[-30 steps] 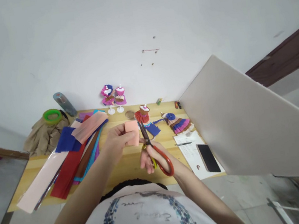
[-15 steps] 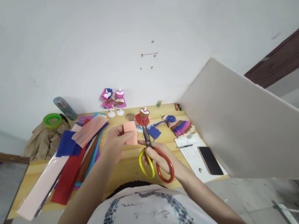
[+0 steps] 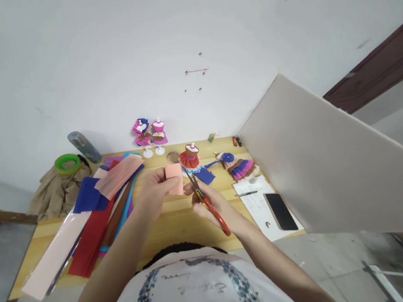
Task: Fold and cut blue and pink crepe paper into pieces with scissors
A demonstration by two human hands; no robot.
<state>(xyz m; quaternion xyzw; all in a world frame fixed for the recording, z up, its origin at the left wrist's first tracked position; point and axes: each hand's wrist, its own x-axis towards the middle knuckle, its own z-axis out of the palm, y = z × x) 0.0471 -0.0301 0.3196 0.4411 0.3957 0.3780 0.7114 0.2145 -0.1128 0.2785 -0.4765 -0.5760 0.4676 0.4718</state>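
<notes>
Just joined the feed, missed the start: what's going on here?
A person's left hand holds a small, flat peach rectangle, paper or cloth, over the light wooden table. The right hand holds metal scissors with red and yellow handles, blades beside the rectangle; contact can't be told. Beyond stands a small mannequin in a red ruffled skirt; multicoloured flat strips lie heaped to the left.

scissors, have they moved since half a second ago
Yes: the scissors have swung, their tips shifting left against the red-skirted miniature dress form.
</notes>
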